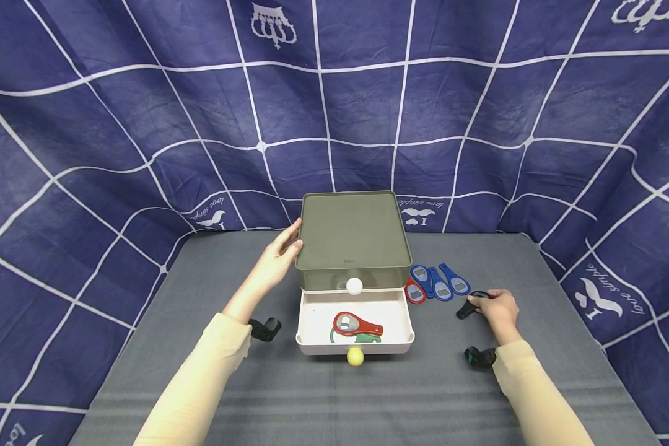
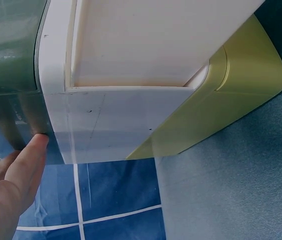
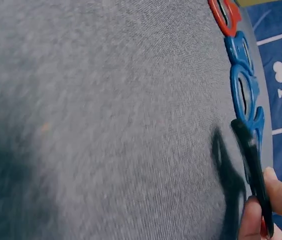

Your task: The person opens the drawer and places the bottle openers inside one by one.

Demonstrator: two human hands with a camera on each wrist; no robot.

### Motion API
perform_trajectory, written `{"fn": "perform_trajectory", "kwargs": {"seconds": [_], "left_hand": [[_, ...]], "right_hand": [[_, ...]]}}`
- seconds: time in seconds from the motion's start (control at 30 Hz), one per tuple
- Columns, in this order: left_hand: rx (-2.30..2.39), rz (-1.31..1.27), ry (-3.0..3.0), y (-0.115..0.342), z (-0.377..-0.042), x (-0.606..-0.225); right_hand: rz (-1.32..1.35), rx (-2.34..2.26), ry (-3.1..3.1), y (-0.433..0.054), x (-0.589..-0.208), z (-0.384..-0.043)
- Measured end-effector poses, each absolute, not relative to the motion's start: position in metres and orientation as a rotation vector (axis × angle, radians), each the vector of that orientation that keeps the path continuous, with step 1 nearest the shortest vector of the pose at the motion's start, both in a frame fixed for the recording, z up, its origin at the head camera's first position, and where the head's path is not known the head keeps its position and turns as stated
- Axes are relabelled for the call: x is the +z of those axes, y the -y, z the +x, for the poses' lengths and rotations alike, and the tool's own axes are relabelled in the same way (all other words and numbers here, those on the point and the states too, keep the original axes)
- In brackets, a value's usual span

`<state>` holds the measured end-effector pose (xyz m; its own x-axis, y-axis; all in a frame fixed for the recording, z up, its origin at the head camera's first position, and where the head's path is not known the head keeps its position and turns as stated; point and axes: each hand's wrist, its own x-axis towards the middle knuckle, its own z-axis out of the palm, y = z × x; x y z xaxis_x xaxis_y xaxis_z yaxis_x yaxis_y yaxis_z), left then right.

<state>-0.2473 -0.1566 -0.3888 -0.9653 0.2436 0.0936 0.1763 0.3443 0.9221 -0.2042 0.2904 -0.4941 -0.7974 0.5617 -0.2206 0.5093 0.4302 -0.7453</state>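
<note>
At lower right, the right hand pinches a flat black loop-headed tool between thumb and fingers; left of centre, the left hand, fingers extended, touches a square-topped olive-green box. Its open white drawer, below centre, holds a red loop-headed tool.

Blue curtain, white grid lines, crown and moustache prints; grey cloth-covered surface.
</note>
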Motion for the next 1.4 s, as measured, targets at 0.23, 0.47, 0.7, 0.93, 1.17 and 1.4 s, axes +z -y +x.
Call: {"fn": "perform_trajectory", "kwargs": {"seconds": [0.23,0.47,0.7,0.93,1.17,1.4], "left_hand": [[1.731,0.399,-2.517,0.156,-0.247,-0.388],[1.709,0.384,-2.541,0.157,-0.248,-0.388],[1.716,0.384,-2.533,0.157,-0.247,-0.389],[1.732,0.389,-2.522,0.157,-0.247,-0.388],[1.744,0.400,-2.506,0.156,-0.246,-0.387],[1.760,0.408,-2.497,0.156,-0.247,-0.387]], "right_hand": [[-0.862,1.513,2.579,-0.296,-0.489,-0.199],[-0.641,1.612,2.684,-0.290,-0.469,-0.197],[-0.411,1.666,2.835,-0.259,-0.423,-0.183],[-0.134,1.843,2.809,-0.233,-0.401,-0.176],[0.092,1.973,2.792,-0.211,-0.384,-0.168],[0.220,1.987,2.818,-0.188,-0.377,-0.166]]}}
